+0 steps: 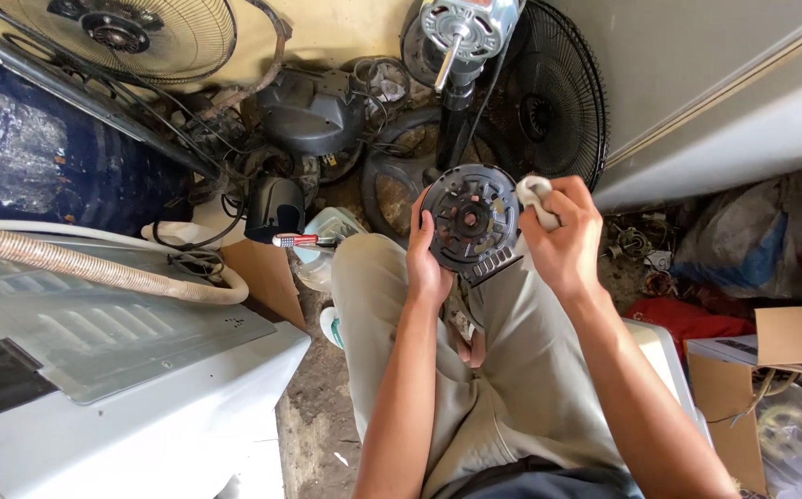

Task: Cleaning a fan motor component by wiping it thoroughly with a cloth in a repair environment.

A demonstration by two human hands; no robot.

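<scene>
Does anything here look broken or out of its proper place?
Yes. The fan motor stands bare on its stand, without guard or blades. A fan guard leans against the wall, and dark housings lie heaped on the ground.

A single view, from a camera worn on the person's head, looks steeply down over the forearms and lap to the dirt floor (313,416). It sits close: the left hand (426,268) and right hand (563,240) fill the middle of the frame, with the knees just below them. The top of the frame faces forward to the fan motor on its stand (461,37) and the black fan guard (549,102) against the wall.
</scene>
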